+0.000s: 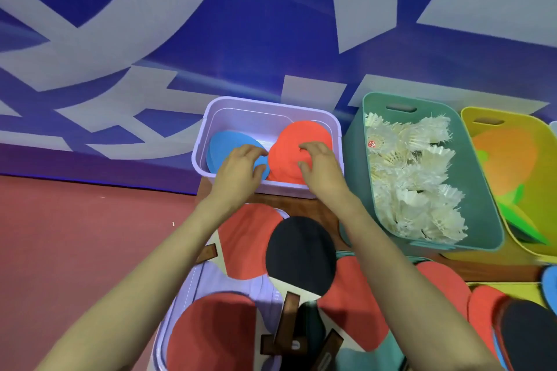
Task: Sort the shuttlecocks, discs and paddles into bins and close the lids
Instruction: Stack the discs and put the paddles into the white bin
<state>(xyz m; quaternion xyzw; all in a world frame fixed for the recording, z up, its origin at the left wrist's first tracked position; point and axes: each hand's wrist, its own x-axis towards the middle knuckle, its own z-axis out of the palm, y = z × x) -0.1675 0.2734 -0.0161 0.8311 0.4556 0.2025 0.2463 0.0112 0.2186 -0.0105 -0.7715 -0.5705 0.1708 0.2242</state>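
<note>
A lilac bin (271, 108) stands at the back of the table with a blue disc (224, 144) and a red disc (301, 132) inside. My left hand (238, 169) reaches over the bin's near wall and rests on the blue disc with curled fingers. My right hand (319, 169) lies on the red disc, fingers bent on its surface. A teal bin (355, 141) to the right is full of white shuttlecocks (413, 178). Near me lie a black paddle (301, 253) and red paddles (247, 238) on a lilac lid (187, 289).
A yellow bin (539, 135) at the far right holds an orange paddle-like toy with green parts (506, 156). More red discs (446, 283) and a black paddle (530, 337) lie at the lower right. A blue and white banner wall stands behind; red floor lies left.
</note>
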